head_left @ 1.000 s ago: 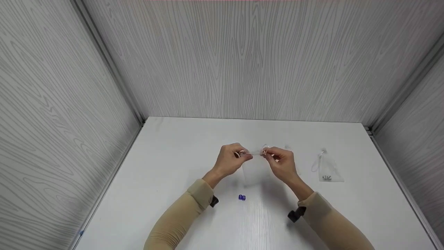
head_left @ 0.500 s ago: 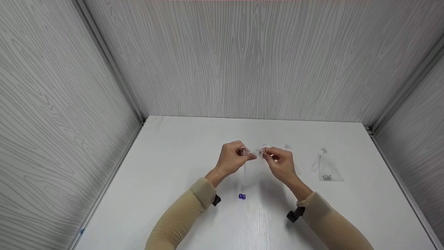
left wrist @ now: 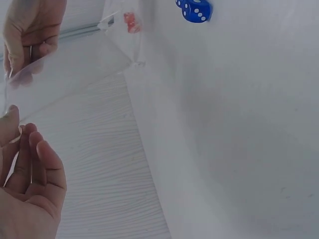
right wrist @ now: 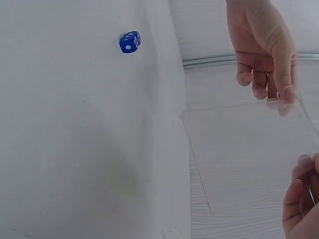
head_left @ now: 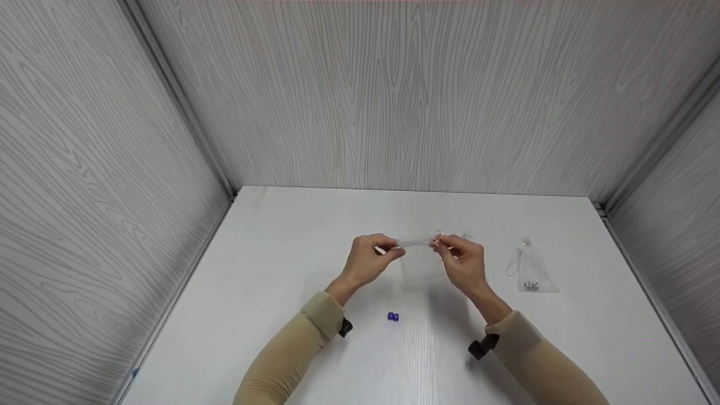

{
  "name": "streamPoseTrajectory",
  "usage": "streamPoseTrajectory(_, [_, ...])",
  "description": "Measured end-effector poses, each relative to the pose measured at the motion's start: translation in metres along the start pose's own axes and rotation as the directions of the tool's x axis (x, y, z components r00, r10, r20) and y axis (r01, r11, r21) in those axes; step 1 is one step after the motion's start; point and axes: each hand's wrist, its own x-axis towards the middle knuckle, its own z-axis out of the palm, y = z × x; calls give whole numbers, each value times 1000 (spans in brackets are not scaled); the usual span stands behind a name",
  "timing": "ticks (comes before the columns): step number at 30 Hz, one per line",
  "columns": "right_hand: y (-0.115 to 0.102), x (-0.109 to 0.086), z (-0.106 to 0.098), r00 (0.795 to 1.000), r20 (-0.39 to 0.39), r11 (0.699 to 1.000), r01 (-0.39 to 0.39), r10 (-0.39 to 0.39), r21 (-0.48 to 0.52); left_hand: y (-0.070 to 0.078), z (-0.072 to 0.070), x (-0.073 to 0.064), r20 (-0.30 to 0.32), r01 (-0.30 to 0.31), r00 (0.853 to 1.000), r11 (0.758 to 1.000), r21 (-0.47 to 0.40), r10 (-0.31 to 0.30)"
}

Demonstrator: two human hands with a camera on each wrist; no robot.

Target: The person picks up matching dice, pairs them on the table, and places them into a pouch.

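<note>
A sheer, see-through drawstring pouch (head_left: pixel 419 269) hangs between both hands above the table, flat and with nothing visible in it. My left hand (head_left: pixel 368 261) pinches one end of its mouth between thumb and fingers. At the other end, my right hand (head_left: pixel 466 263) pinches the mouth near a loop of cord. The mouth is drawn into a nearly straight line. Below the pouch, two blue dice (head_left: pixel 393 316) with white pips lie side by side on the table; the left wrist view shows one blue die (left wrist: pixel 196 11) up close.
On the right lies another sheer pouch (head_left: pixel 534 273) with black-and-white dice at its bottom. A further pouch with red dice (left wrist: pixel 132 22) shows in the left wrist view, mostly hidden behind my right hand in the head view. Wood-grain panels (head_left: pixel 360 101) surround the white table (head_left: pixel 270 225).
Half a second ago the mouth was bunched, with the hands closer together. Now the hands have moved apart, stretching it straight, and the pouch hangs flat. The dice have stayed put.
</note>
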Motion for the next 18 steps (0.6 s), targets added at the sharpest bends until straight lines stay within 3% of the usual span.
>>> streamPoseTrajectory(8, [-2, 0, 4, 997, -21, 997, 80, -80, -21, 4, 3, 6, -9, -49, 999, 999, 13, 49])
streamPoseTrajectory(18, [-2, -5, 3, 987, -129, 994, 84, -92, -68, 2, -1, 5, 1, 17, 1000, 999, -42, -17])
